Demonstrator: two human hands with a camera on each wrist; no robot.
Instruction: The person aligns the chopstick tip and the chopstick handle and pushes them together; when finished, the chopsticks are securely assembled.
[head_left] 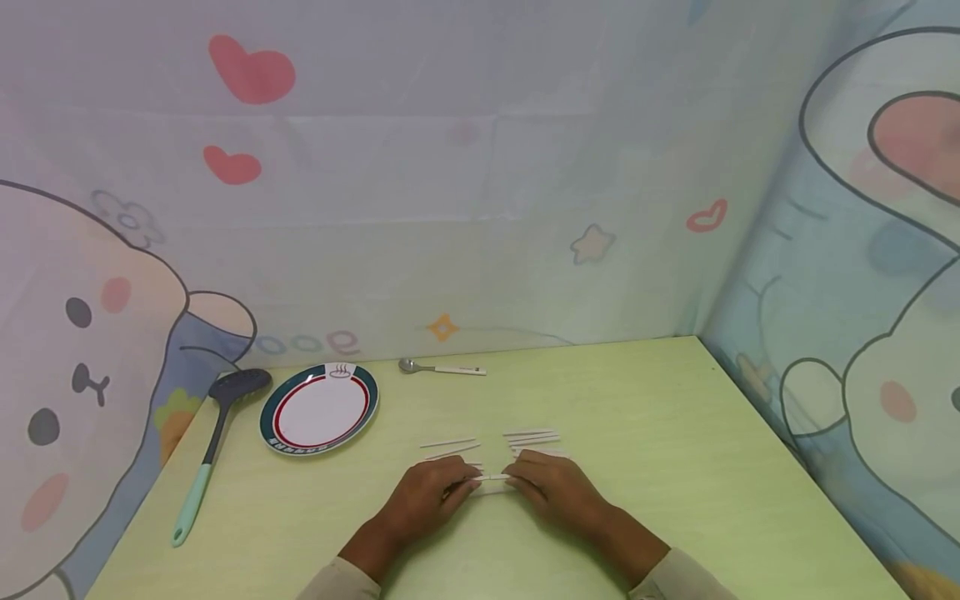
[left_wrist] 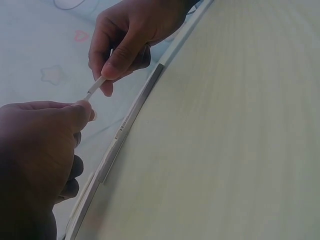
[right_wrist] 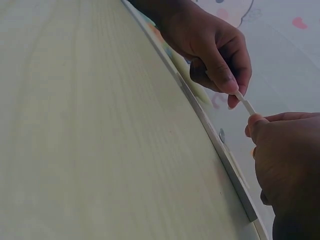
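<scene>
My left hand [head_left: 426, 493] and right hand [head_left: 557, 490] face each other low over the table's front half. Between them, finger and thumb of each hand pinch a thin white stick [head_left: 491, 477], one end apiece. A small notch or seam shows midway along the stick [left_wrist: 95, 89] in the left wrist view. The right wrist view has the same stick [right_wrist: 245, 103] slanting between both thumbs. Beyond the left hand lie a few loose thin white sticks [head_left: 448, 442]. Past the right hand lies a group of several similar sticks [head_left: 532, 437], partly hidden by that hand.
A white plate [head_left: 322, 408] with a dark green rim stands at the back left. Left of it lies a slotted turner [head_left: 204, 467] with a mint handle. A small spoon [head_left: 442, 368] lies near the back edge of the pale table [head_left: 712, 467], before a printed cloth backdrop.
</scene>
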